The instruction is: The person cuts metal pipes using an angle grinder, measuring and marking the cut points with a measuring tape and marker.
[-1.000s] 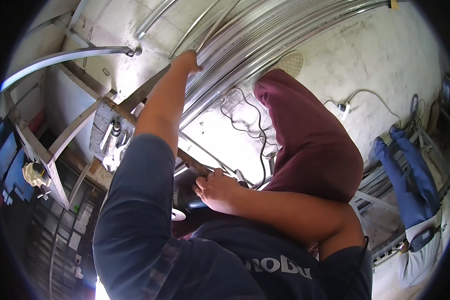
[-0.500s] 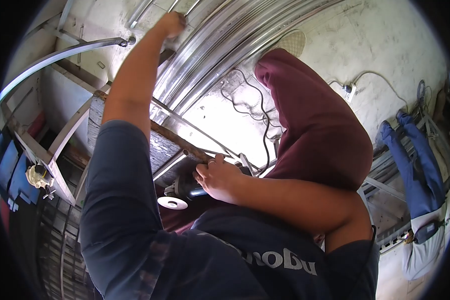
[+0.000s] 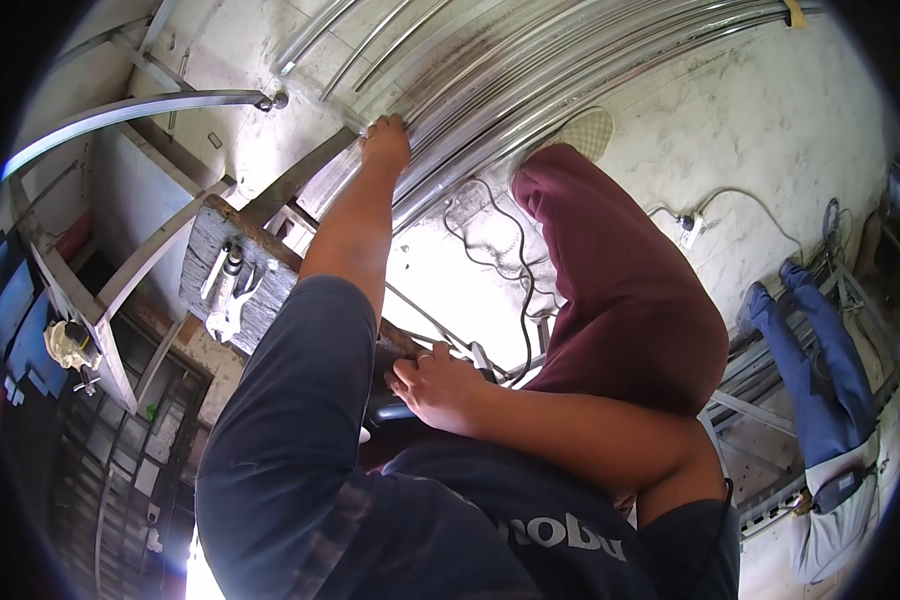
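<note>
My left hand [image 3: 385, 145] is stretched out at the near edge of a bundle of shiny metal tubes [image 3: 500, 95] on the floor. Its fingers look curled in; what they grip, if anything, I cannot make out. Close to my body, my right hand [image 3: 440, 388], with a ring on one finger, is closed over an angle grinder [image 3: 394, 411]. Only a bit of the grinder's blue body shows; my left sleeve covers most of it. A worn wooden plank [image 3: 195, 265] lies between my arms and the left side, with a metal hand tool [image 3: 228, 290] on it.
A curved metal bar [image 3: 150, 105] crosses the upper left. Black cable [image 3: 522, 250] coils on the floor beside my bent leg [image 3: 630, 290]. Several loose tubes [image 3: 370, 50] lie further off. Another person's blue-trousered legs [image 3: 830, 370] are at the right.
My left hand has come back from the loose tubes toward the bundle's near edge. The view has shifted, uncovering the plank's tool, while my left sleeve now hides the grinder's white disc.
</note>
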Demonstrator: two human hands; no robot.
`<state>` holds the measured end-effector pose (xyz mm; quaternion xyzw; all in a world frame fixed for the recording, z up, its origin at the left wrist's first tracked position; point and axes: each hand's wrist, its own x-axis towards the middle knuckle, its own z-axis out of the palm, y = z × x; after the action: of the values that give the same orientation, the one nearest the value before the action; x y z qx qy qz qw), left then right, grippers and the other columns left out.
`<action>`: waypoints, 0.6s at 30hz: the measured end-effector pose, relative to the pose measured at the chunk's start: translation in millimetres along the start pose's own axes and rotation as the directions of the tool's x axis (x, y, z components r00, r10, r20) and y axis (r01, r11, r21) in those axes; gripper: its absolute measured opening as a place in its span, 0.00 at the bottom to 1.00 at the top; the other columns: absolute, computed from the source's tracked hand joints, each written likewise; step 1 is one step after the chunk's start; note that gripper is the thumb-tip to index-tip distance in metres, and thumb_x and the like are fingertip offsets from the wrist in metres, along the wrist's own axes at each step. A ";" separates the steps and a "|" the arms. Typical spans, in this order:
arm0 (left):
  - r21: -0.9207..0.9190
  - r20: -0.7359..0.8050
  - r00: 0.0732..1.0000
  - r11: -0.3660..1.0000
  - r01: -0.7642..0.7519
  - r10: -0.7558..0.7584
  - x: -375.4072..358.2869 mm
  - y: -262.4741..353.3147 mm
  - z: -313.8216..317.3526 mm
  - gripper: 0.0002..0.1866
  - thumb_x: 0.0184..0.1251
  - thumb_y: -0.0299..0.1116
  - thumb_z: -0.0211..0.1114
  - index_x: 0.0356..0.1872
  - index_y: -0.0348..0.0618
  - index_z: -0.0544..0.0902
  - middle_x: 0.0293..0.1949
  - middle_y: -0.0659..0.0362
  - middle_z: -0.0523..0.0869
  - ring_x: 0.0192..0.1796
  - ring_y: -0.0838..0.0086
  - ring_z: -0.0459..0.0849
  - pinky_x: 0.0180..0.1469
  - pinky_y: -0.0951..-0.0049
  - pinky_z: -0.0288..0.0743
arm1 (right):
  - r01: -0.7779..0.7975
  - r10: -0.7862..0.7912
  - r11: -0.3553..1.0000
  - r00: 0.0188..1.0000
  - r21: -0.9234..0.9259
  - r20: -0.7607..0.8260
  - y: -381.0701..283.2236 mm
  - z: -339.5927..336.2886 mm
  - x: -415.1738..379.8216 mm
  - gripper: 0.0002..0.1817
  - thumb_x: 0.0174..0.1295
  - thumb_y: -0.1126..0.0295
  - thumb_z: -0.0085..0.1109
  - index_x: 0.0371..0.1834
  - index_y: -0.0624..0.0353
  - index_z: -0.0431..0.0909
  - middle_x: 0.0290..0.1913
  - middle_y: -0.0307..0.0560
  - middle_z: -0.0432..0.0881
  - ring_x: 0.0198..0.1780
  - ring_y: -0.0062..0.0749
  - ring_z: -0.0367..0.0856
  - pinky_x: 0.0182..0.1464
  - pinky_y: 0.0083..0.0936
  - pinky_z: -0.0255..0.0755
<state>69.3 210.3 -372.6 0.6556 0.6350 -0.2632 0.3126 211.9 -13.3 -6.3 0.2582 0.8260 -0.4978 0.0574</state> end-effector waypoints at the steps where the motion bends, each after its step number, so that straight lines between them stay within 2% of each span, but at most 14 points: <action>1: 0.013 0.000 0.999 0.999 -0.039 0.039 0.9 -2.6 4.1 0.27 0.86 0.43 0.64 0.78 0.45 0.72 0.79 0.46 0.75 0.83 0.48 0.75 0.79 0.40 0.76 | -0.004 0.004 1.000 1.000 0.027 0.002 -0.8 -0.6 0.1 0.23 0.83 0.61 0.57 0.73 0.59 0.86 0.53 0.49 0.84 0.43 0.43 0.88 0.50 0.42 0.78; 4: 0.122 0.026 0.990 0.983 -0.139 0.137 8.8 -5.4 4.6 0.21 0.87 0.35 0.58 0.72 0.34 0.73 0.73 0.36 0.78 0.73 0.40 0.85 0.71 0.42 0.84 | -0.023 0.024 0.997 1.000 0.071 -0.012 1.2 -2.2 0.0 0.22 0.83 0.61 0.57 0.71 0.60 0.87 0.53 0.49 0.84 0.44 0.44 0.89 0.50 0.42 0.79; 7: 0.061 0.088 0.981 0.982 -0.181 0.176 4.3 -4.4 -2.7 0.21 0.84 0.29 0.55 0.70 0.27 0.71 0.71 0.30 0.77 0.66 0.35 0.88 0.67 0.43 0.86 | -0.042 0.048 0.994 0.997 0.096 -0.060 -1.2 5.2 -1.3 0.22 0.84 0.60 0.57 0.71 0.59 0.87 0.53 0.49 0.84 0.44 0.45 0.89 0.52 0.44 0.80; 9: 0.032 0.055 0.976 0.977 -0.211 0.209 10.4 -9.0 3.8 0.21 0.82 0.27 0.56 0.69 0.26 0.72 0.69 0.31 0.78 0.66 0.34 0.87 0.68 0.43 0.85 | -0.060 0.076 0.986 0.992 0.157 -0.097 -2.4 13.2 -1.7 0.23 0.84 0.59 0.57 0.72 0.59 0.87 0.54 0.50 0.84 0.44 0.46 0.89 0.53 0.48 0.80; 10: 0.021 0.045 0.973 0.973 -0.230 0.228 12.0 -11.4 8.6 0.21 0.81 0.26 0.56 0.68 0.25 0.73 0.68 0.31 0.78 0.66 0.34 0.86 0.69 0.43 0.84 | -0.051 0.060 0.991 0.995 0.121 -0.075 -2.4 13.5 -2.2 0.23 0.84 0.59 0.57 0.73 0.60 0.86 0.54 0.50 0.84 0.44 0.46 0.89 0.53 0.49 0.80; 13: 0.027 0.069 0.911 0.912 -0.408 0.406 49.6 -31.4 41.4 0.19 0.80 0.25 0.56 0.65 0.25 0.76 0.67 0.31 0.77 0.66 0.33 0.84 0.68 0.45 0.84 | -0.023 0.024 0.999 1.000 0.033 -0.014 -4.1 11.1 0.6 0.27 0.82 0.56 0.61 0.74 0.62 0.84 0.54 0.50 0.85 0.44 0.46 0.89 0.55 0.53 0.78; 15: 0.301 0.103 0.786 0.734 -0.608 0.609 65.2 -27.4 49.9 0.16 0.82 0.29 0.55 0.58 0.26 0.81 0.53 0.35 0.84 0.66 0.34 0.83 0.67 0.44 0.82 | -0.027 0.027 0.999 0.999 -0.023 0.024 -6.3 7.0 1.9 0.30 0.80 0.53 0.64 0.74 0.65 0.83 0.54 0.51 0.85 0.45 0.46 0.89 0.56 0.54 0.77; 17: 0.509 0.253 0.686 0.509 -0.694 0.683 49.8 19.2 0.3 0.16 0.86 0.33 0.54 0.57 0.29 0.83 0.44 0.38 0.87 0.61 0.36 0.86 0.65 0.43 0.82 | -0.059 0.053 0.993 0.997 0.106 0.060 -1.8 -14.2 5.7 0.30 0.77 0.49 0.67 0.67 0.64 0.85 0.51 0.50 0.85 0.45 0.43 0.90 0.56 0.52 0.76; 18: 0.185 0.049 0.823 0.804 -0.565 0.567 31.6 46.0 -30.2 0.19 0.88 0.37 0.54 0.58 0.28 0.83 0.48 0.34 0.89 0.62 0.36 0.89 0.64 0.42 0.82 | -0.075 0.062 0.982 0.995 0.174 0.079 0.7 -28.0 9.0 0.30 0.75 0.47 0.69 0.64 0.63 0.86 0.50 0.50 0.86 0.46 0.42 0.90 0.56 0.50 0.76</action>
<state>115.3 254.0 -372.4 0.8430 0.3839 -0.2152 0.3095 209.0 14.2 3.9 0.2724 0.7665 -0.5759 0.0817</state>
